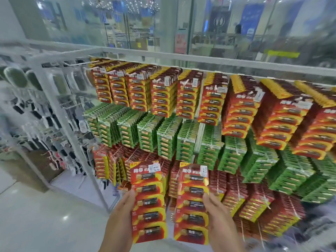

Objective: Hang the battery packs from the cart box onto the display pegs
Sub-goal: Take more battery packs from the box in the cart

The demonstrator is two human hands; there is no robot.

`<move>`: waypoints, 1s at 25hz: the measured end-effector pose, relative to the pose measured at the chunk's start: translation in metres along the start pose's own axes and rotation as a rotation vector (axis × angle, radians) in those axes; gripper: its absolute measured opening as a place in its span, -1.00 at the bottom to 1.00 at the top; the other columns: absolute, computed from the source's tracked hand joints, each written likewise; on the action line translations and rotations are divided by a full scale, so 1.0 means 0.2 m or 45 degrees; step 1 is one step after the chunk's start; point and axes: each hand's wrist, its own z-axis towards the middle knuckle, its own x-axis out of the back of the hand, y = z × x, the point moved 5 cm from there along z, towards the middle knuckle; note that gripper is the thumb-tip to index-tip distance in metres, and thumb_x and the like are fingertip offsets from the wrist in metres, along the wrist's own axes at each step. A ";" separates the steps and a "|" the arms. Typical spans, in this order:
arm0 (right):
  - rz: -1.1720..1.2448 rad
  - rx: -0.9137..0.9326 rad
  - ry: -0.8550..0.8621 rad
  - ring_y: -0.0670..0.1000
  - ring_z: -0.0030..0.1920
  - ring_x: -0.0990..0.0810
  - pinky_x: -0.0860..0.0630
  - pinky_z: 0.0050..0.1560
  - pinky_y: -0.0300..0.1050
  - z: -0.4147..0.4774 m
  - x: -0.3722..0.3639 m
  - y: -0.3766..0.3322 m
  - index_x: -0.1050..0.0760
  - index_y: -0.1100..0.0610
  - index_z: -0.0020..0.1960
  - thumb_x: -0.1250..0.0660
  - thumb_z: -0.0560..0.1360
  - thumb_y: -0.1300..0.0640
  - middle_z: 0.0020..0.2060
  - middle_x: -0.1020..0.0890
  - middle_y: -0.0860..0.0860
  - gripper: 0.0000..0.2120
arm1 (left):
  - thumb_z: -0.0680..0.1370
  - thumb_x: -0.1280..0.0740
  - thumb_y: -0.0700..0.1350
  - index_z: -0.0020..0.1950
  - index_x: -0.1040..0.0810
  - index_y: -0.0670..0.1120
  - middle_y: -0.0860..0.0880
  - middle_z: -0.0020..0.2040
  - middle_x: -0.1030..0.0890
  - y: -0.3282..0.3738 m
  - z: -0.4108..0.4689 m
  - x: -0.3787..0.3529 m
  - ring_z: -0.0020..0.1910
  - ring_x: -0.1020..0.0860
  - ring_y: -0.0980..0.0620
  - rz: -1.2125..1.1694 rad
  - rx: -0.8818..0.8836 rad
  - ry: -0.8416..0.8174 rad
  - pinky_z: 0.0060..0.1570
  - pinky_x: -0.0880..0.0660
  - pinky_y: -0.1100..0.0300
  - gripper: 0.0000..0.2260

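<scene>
Upright, 2 red battery packs stood side by side before the display, each a strip of 5 cells with its long axis running up from the fingers. The left pack [149, 202] was gripped along its left edge by the left hand [118, 220], thumb at the edge and the other fingers hidden behind. The right pack [193, 204] was held likewise along its right edge by the right hand [220, 220]. Both top ends rose well above the fingertips, in front of the lowest red row [234, 190]. Either pack probably needed pushing forward onto a peg, and neither hand looked nearer. Higher above the fingers hung green packs [209, 148] and the top red row [211, 104].
</scene>
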 end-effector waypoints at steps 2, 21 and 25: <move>-0.014 -0.036 -0.012 0.26 0.46 -0.41 -0.50 0.19 0.26 0.07 -0.10 0.03 -0.29 0.20 0.56 -0.41 0.52 0.06 0.29 -0.53 0.08 -0.32 | 0.59 -0.33 0.24 0.10 -0.74 0.09 -0.15 0.01 -0.76 0.07 0.06 0.04 -0.01 -0.74 -0.24 0.041 -0.005 -0.015 0.19 -0.58 -0.27 -0.69; 0.086 0.070 0.027 0.25 0.61 -0.15 -0.15 0.53 0.31 0.55 -0.08 -0.42 -0.21 0.16 0.61 -0.63 0.32 -0.06 0.61 -0.23 0.13 0.01 | 0.69 -0.23 0.07 0.09 -0.73 0.03 -0.14 0.06 -0.76 0.79 0.59 -0.88 0.01 -0.74 -0.20 0.098 -0.409 -0.396 0.07 -0.65 -0.15 -0.72; 0.141 0.101 0.033 0.29 0.57 -0.23 -0.30 0.40 0.23 0.61 -0.06 -0.41 -0.28 0.09 0.55 -0.56 0.29 -0.01 0.48 -0.38 0.18 -0.10 | 0.70 -0.22 0.06 0.19 -0.68 -0.03 -0.15 0.04 -0.76 0.83 0.67 -0.94 -0.03 -0.74 -0.21 0.101 -0.435 -0.396 -0.01 -0.66 -0.11 -0.71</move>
